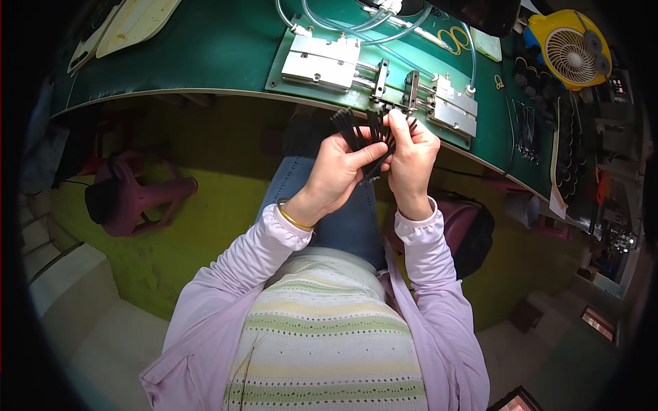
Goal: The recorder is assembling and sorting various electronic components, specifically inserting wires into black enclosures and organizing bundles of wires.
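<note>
Bundle of thin black strips (375,127) in both hands, held up just off the near side of the metal machine (380,81), in front of its middle gap. Upper ends fan out toward the machine; a few lower ends poke out between the palms, on the side away from it. Whether any strip touches the machine: cannot tell.

Left hand (337,168) on the bundle's left side, thumb laid across the strips and pressing them against the fingers, which are mostly hidden behind. Right hand (413,154) on the other side, closer to the machine; thumb and forefinger pinch strips near their upper ends, remaining fingers curled in.

Both forearms reach forward toward the machine and angle inward, the hands nearly meeting at the bundle. Wrists bare below gathered lilac cuffs; yellow bracelet (296,218) on the left wrist.

Machine sits at the front edge of a green-topped table (226,61). Clear tubes (322,24) run to it from its far side. Right of the machine: more black strips (526,133) lying on the table; farther off that way, a yellow fan (574,51). Purple stool (133,195) on the floor, left of the machine and nearer the person.
</note>
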Available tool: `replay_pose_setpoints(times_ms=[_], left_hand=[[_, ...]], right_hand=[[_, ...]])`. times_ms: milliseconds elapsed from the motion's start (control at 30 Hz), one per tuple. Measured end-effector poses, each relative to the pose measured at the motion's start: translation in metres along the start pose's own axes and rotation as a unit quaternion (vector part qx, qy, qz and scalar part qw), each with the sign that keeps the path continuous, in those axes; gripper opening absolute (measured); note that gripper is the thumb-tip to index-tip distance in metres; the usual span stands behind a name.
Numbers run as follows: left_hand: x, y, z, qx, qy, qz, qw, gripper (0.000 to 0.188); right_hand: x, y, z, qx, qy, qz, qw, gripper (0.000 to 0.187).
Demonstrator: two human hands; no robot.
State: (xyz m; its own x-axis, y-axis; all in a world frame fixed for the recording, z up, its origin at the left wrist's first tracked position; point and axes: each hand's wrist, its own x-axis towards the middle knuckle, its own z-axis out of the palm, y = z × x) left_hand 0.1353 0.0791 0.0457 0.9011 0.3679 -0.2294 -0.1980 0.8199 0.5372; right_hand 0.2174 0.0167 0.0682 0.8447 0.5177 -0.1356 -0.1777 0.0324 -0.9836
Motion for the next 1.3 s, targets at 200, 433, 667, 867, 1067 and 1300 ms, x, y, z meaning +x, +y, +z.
replay_pose_setpoints(times_ms=[200, 433, 667, 867, 1067, 1300], left_hand=[[-0.005, 0.007, -0.002, 0.007, 0.016, -0.037, 0.999, 0.01], [-0.007, 0.012, -0.006, 0.0, -0.015, -0.071, 0.997, 0.007], [-0.005, 0.008, -0.01, -0.018, -0.03, -0.09, 0.995, 0.008], [-0.004, 0.002, -0.01, -0.04, -0.017, -0.075, 0.996, 0.011], [-0.001, -0.003, -0.011, -0.062, -0.006, -0.063, 0.996, 0.013], [0.002, 0.0, -0.01, -0.053, -0.005, -0.066, 0.996, 0.013]], right_hand=[[-0.006, -0.005, 0.003, -0.023, -0.024, -0.019, 0.999, 0.018], [-0.011, -0.014, 0.005, -0.053, -0.046, -0.037, 0.997, 0.016], [-0.011, -0.012, 0.003, -0.055, -0.041, -0.046, 0.997, 0.015], [-0.013, -0.014, 0.005, -0.062, -0.014, -0.032, 0.997, 0.015], [-0.006, -0.011, 0.006, -0.036, -0.003, -0.005, 0.999, 0.018], [-0.002, -0.009, 0.003, -0.027, -0.002, 0.017, 0.999, 0.02]])
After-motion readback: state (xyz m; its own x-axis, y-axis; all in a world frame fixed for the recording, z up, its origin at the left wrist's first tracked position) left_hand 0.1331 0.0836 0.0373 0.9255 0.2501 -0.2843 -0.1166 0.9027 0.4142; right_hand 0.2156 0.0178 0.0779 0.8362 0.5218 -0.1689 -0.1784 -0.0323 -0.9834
